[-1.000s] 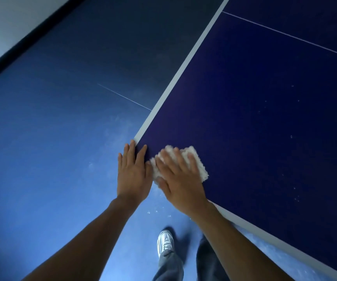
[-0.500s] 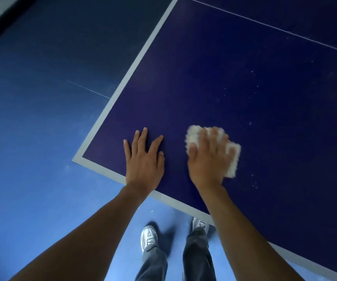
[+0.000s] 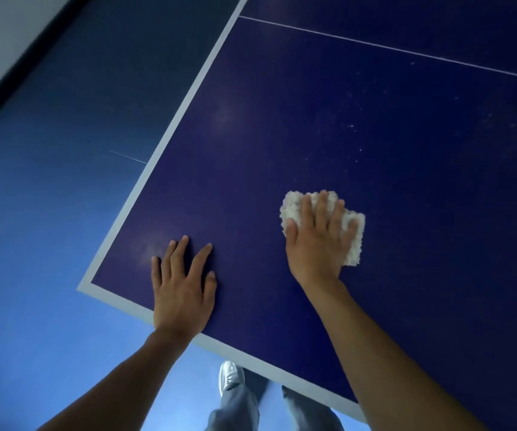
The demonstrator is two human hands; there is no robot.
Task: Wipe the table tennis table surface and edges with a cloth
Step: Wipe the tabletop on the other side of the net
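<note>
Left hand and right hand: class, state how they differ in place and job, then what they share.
The left hand lies bare on the table; the right hand presses a white cloth. The left hand sits near the table's corner; the right hand is farther in. Both lie palm down with fingers straight.

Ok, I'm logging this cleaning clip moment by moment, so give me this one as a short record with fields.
left hand: flat, fingers spread, resting on the table near its corner
right hand: pressing the white cloth flat onto the surface
table tennis table: dark blue top, pale border stripe, thin white line across
dirt: white specks beyond the cloth
below the edge: grey trousers, white shoe, blue floor
</note>
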